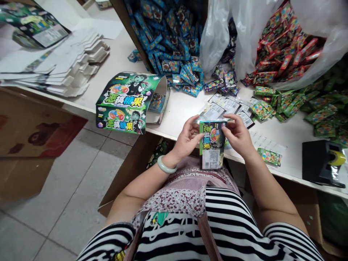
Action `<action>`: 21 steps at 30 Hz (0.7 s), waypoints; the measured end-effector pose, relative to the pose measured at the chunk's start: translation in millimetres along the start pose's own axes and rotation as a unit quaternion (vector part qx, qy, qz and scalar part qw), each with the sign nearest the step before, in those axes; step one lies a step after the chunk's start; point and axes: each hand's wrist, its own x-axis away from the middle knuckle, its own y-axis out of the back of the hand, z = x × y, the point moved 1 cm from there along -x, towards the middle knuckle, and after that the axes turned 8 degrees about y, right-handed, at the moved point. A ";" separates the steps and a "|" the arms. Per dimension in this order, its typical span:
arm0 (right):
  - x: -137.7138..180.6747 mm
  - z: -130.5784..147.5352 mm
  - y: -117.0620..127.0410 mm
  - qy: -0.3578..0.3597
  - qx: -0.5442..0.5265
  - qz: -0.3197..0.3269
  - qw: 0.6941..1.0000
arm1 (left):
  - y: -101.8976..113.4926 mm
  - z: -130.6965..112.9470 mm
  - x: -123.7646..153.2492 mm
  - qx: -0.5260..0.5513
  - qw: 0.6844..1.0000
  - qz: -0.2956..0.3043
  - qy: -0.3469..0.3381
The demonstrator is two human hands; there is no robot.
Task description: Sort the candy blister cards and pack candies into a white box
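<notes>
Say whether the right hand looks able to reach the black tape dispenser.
Likely yes: nothing tall stands between the right hand and the black tape dispenser, though that hand holds the candy package.

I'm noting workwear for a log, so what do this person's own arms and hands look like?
The left hand and right hand are ungloved. A smooth, rounded, pale green bangle circles the left wrist; nothing shows on the right one. Both forearms are bare below short, black-and-white striped sleeves.
</notes>
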 end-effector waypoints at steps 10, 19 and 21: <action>15.0 -5.0 -26.9 -0.098 -0.095 -0.026 0.990 | 16.1 13.6 13.3 0.033 0.999 0.020 0.011; -4.8 11.2 -4.1 -0.117 -0.130 0.008 0.985 | 8.1 -3.7 -5.2 0.052 0.996 -0.044 -0.052; -4.6 15.9 -1.5 -0.093 -0.102 0.027 0.990 | 7.9 -7.2 -4.6 0.032 0.997 -0.020 -0.066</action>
